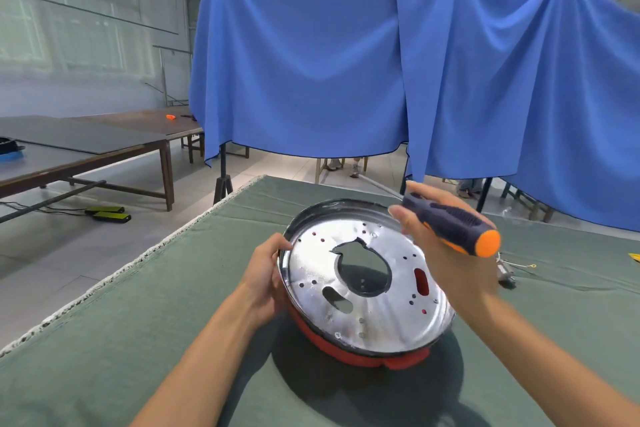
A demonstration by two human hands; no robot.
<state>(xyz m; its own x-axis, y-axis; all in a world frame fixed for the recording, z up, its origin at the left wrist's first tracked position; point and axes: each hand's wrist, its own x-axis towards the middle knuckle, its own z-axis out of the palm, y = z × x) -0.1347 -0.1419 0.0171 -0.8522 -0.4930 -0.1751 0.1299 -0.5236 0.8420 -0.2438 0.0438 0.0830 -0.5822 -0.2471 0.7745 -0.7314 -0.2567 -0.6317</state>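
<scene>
One round metal plate (377,315) sits in a red base (346,352), tilted up on the green cloth (138,340) of a table, between two hands. The plate is shiny silver with one large ragged centre hole, two oval slots and many small holes. The left hand (265,274) grips its left rim, fingers curled over the edge. The right hand (446,253) is wrapped around one screwdriver (453,224) with a dark handle and an orange end; its blurred shaft seems to point away. Blue sheets (311,62) hang behind.
</scene>
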